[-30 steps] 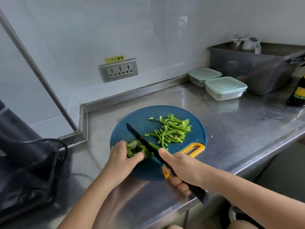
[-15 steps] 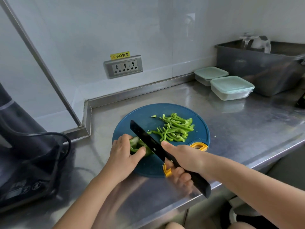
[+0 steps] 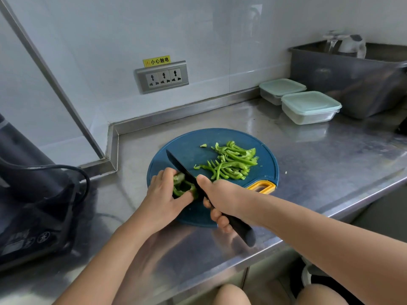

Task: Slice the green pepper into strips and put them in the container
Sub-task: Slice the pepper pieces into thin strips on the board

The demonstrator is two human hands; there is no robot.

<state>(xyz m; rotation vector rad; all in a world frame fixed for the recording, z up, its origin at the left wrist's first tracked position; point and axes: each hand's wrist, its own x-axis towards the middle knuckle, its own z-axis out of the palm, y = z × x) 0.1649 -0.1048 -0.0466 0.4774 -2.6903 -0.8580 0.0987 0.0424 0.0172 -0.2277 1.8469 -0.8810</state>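
Observation:
A round blue cutting board (image 3: 189, 148) with a yellow handle lies on the steel counter. On its left part my left hand (image 3: 165, 194) presses down a piece of green pepper (image 3: 181, 186). My right hand (image 3: 220, 194) grips the black knife (image 3: 179, 167) by its handle, with the blade right against the pepper's right side and the tip pointing away to the left. A pile of cut green strips (image 3: 231, 162) lies on the board's right half. Two lidded clear containers, the nearer one (image 3: 310, 106) and the farther one (image 3: 282, 89), stand at the back right, both closed.
A large grey tub (image 3: 343, 80) holding a white kettle stands behind the containers. A dark appliance (image 3: 28, 194) with a black cable fills the left side. A wall socket (image 3: 161, 77) sits above the counter. The counter's front edge runs just below my right hand.
The knife blade has come down and shifted closer to my left hand's fingers on the pepper piece. The view has drifted a little; the strips pile is unchanged.

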